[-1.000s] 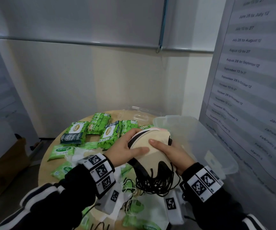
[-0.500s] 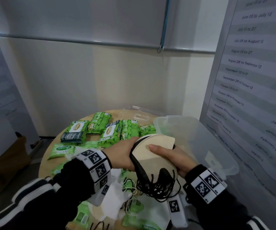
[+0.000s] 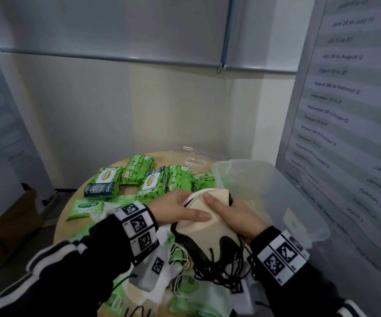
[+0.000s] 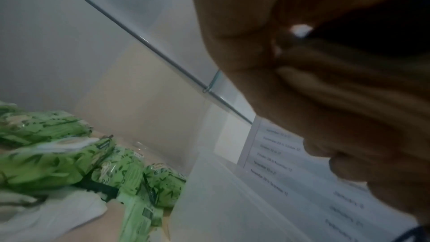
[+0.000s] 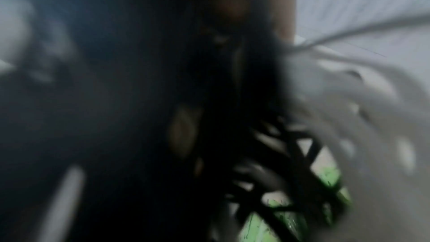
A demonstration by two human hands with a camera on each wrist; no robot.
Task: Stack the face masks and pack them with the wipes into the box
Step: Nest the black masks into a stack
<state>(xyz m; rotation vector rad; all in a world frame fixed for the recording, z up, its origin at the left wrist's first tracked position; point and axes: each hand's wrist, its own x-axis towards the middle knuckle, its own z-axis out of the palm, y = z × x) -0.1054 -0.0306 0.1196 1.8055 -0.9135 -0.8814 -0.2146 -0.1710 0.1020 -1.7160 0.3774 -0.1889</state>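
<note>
Both hands hold one stack of face masks (image 3: 204,216) between them, low at the centre of the head view. The left hand (image 3: 175,209) wraps the stack's 9 o'clock side with its thumb laid across the beige top; the right hand (image 3: 235,213) cups the 3 o'clock side, a finger pointing toward 11 o'clock over the top. Black ear loops (image 3: 219,268) hang in a tangle from the stack's near end at 6 o'clock.

Just past the right hand, at 2 o'clock, stands the clear plastic box (image 3: 308,216), its mouth open upward; its near left rim sits right beside the stack. The box's far right side lies close to a wall poster of dates (image 3: 345,92), so little room shows there.

At 11 to 12 o'clock from the hands, green wipes packs (image 3: 150,179) lie in a row on the round wooden table (image 3: 70,216), whose edge curves away at 9 o'clock. Loose white masks (image 3: 159,266) and more green packs crowd the table under the wrists at 6 o'clock. A clear lid (image 3: 194,156) rests at the table's far edge.

The left wrist view shows what the head view hides: the fingers (image 4: 349,84) curled under the stack, and the box's frosted wall (image 4: 221,200) touching the nearest pack. The right wrist view is dark and smeared; only black loops (image 5: 291,154) over green show.
</note>
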